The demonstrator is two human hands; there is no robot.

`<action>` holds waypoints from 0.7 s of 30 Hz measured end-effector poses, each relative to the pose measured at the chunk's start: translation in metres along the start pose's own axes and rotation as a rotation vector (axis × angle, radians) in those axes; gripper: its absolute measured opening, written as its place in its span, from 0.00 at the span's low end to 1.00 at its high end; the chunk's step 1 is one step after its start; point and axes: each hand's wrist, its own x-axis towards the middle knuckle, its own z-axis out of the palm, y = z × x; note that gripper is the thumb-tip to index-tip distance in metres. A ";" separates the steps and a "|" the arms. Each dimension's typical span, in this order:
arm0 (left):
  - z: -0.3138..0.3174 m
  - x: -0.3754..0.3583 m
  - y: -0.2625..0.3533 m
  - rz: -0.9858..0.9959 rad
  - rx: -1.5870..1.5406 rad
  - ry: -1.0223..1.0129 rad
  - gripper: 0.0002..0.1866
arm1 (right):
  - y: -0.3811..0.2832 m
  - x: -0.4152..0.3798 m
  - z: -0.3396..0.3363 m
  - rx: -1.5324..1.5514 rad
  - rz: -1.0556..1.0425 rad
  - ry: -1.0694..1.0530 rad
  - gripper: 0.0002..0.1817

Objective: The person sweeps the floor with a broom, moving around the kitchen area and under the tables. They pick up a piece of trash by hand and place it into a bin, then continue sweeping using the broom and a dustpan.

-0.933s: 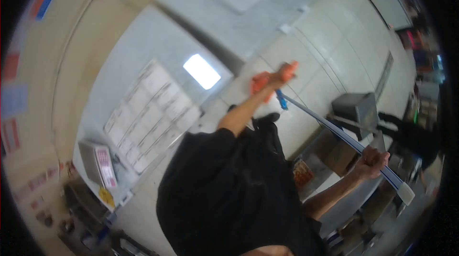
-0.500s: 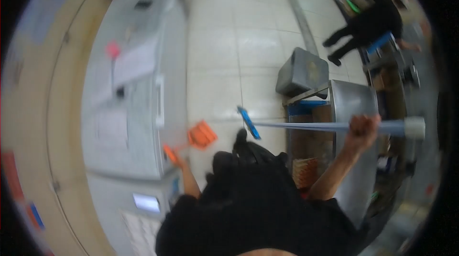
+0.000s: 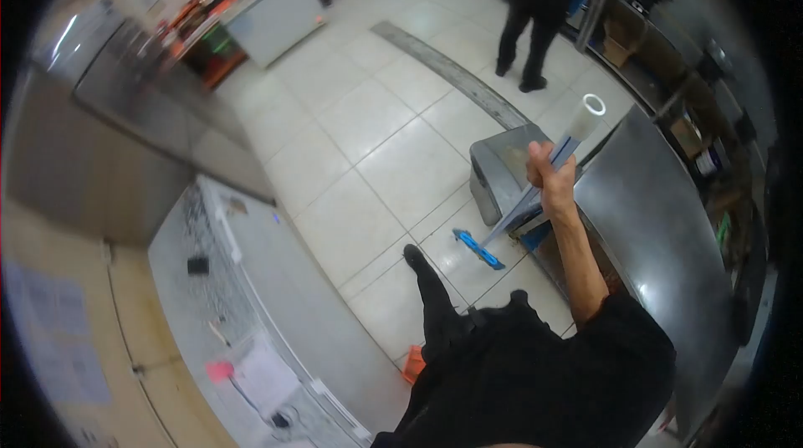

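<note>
My right hand (image 3: 552, 176) is closed around the upper part of the pale pole of a long-handled broom (image 3: 529, 204). The pole slopes down to a narrow blue head (image 3: 479, 249) on the tiled floor; its bristles are too small to make out. An orange dustpan (image 3: 413, 364) shows partly at my left side, mostly hidden by my dark clothing. My left hand is out of sight.
A grey bin (image 3: 502, 159) stands beside a steel table (image 3: 652, 197) on the right. A white chest freezer (image 3: 309, 306) with papers lines the left, beyond it a steel fridge (image 3: 167, 105). A person in dark clothes (image 3: 535, 13) stands ahead. White tiles (image 3: 351, 147) cover the floor.
My view has swung left and lifted toward the room. The broom's pole has gone from sideways to a forward slant. My left hand has left view, and the dustpan is now mostly covered.
</note>
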 end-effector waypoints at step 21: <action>1.013 -0.200 0.665 0.948 0.791 -0.916 0.28 | 0.049 0.336 -0.009 0.052 -0.413 0.442 0.25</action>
